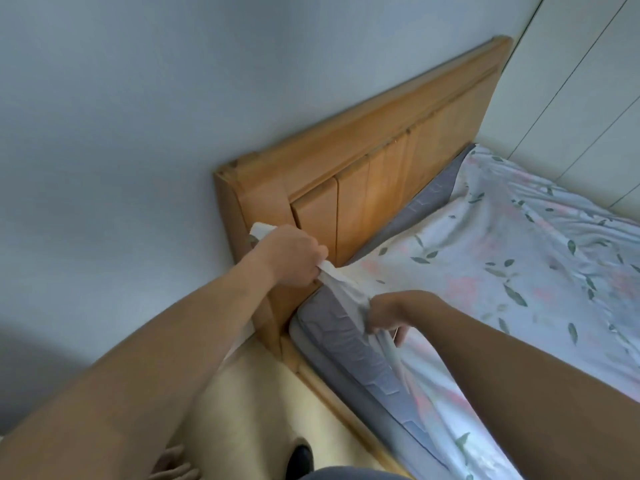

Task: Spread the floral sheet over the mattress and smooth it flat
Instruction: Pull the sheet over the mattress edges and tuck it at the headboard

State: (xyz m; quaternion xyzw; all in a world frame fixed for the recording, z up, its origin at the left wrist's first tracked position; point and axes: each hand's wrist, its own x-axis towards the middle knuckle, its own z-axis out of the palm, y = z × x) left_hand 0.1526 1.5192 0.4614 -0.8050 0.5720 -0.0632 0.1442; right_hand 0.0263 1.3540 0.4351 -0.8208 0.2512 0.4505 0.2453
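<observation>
We see the floral sheet [502, 258] covering the grey mattress [349, 344], its near corner bunched between both hands by the wooden headboard [377, 188]. The gathered edge runs diagonally — headboard toward mattress side. Our left hand [291, 254] grips that corner in a fist; our right hand [388, 313] curls round the fold below.

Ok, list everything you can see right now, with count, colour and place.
sheet: one, white with pink flowers and green leaves, spread over the mattress, its near corner bunched in both hands
mattress: one, grey, its near corner and side bare
headboard: one, light wood, against the wall
wall: pale blue-grey, behind the headboard
floor: cream, beside the bed
left hand: grips the sheet corner at the headboard
right hand: grips the sheet edge over the mattress corner
</observation>
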